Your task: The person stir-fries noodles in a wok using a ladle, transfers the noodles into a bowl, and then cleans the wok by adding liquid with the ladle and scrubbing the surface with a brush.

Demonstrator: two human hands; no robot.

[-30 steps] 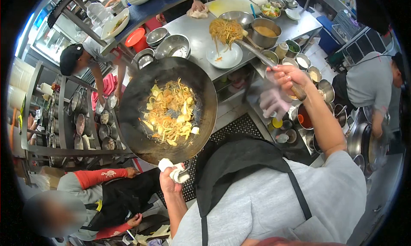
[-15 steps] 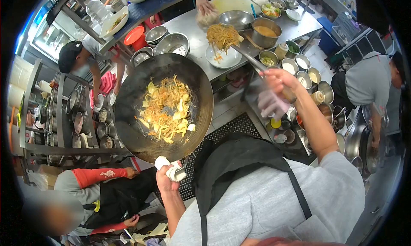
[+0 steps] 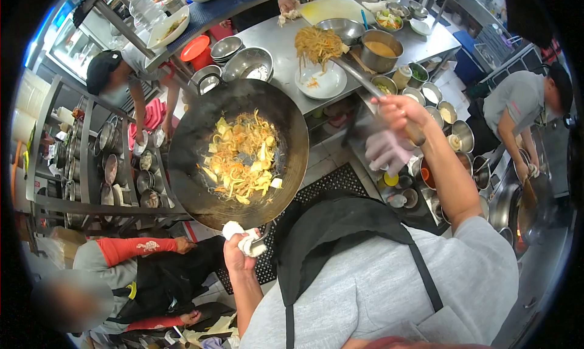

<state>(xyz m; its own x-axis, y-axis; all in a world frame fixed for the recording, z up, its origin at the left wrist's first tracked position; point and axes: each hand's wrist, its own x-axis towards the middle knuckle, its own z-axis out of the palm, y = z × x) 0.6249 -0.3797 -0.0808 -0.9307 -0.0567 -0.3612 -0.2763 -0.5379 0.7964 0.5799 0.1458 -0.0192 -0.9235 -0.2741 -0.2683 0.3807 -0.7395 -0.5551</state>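
My left hand is closed around the handle of a large dark wok through a folded white cloth. Stir-fried noodles with cabbage and egg-like pieces lie in the tilted wok. My right hand grips the wooden end of a long-handled metal wok utensil. A heap of noodles covers the utensil's head, which I cannot see. That heap is above a white plate at the steel table's edge, with strands hanging toward it. A few orange bits lie on the plate.
Metal bowls and a pot of brown liquid stand on the steel table. Seasoning containers line the right. People work at left, lower left and right. Steam blurs a pinkish shape.
The wok has shifted slightly right and down in view. More noodle strands now hang from the heap toward the plate. At the far table, another person's hand has moved up and back.
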